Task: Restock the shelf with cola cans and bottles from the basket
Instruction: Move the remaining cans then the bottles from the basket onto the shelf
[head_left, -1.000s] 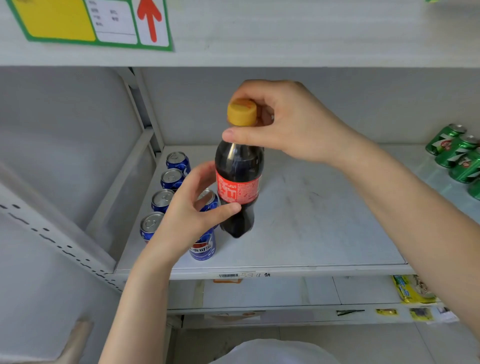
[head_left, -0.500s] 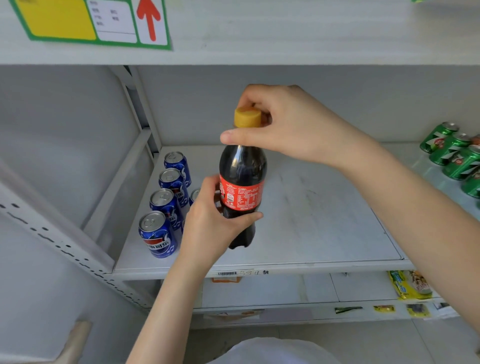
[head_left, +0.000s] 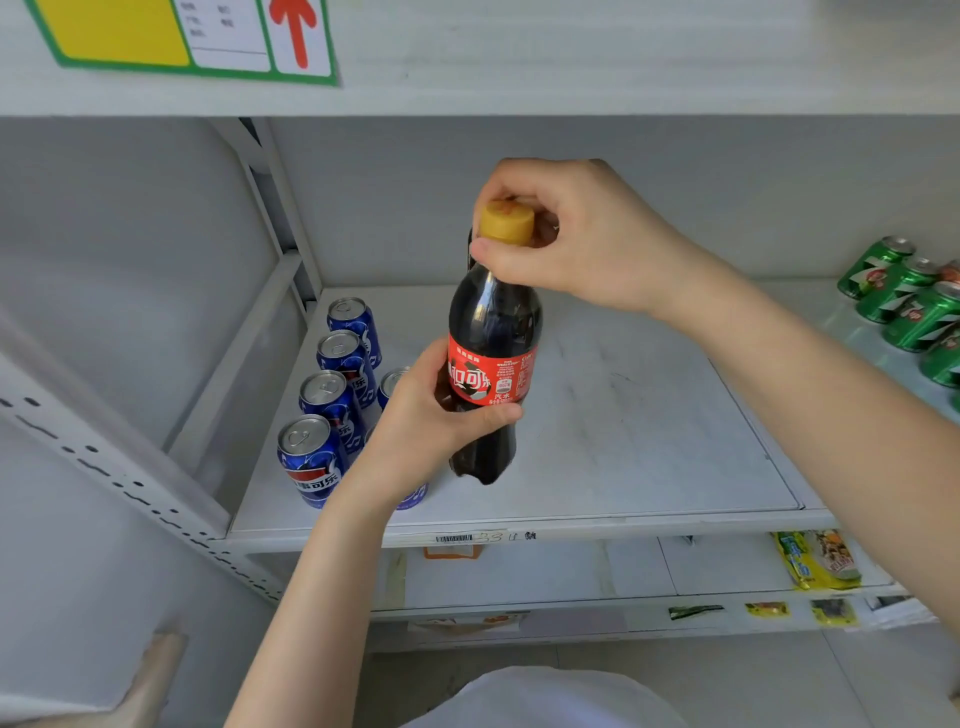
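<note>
A: How many of each, counted?

B: One dark cola bottle of clear plastic with a red label and a yellow screw cap (head_left: 492, 358). Blue aluminium cola cans with silver tops (head_left: 311, 457): four in a row running away from the left hand's outer side, plus parts of two more peeking out behind that hand and wrist, so six at least. Green soda cans (head_left: 893, 283) well off beyond the right forearm: about five, some cut by the frame edge, so hard to count exactly.

A: And the bottle's direction?

B: Upright, long axis close to vertical, cap at the top, base down. Label turned toward the camera. Base looks just above or just touching the white metal shelf board (head_left: 649, 415); cannot tell which.

A: Hands?

B: Left hand (head_left: 421, 415) wrapped around the bottle's lower body, thumb across the front below the label, fingers hidden behind. Right hand (head_left: 566, 234) curled over the top, thumb pressed across the neck just under the cap, fingers closed around the cap's far side.

A: Position of the bottle?

B: Between both hands, directly under the right hand, just to the thumb side of the left, near the shelf's front edge, beside the cans.
</note>
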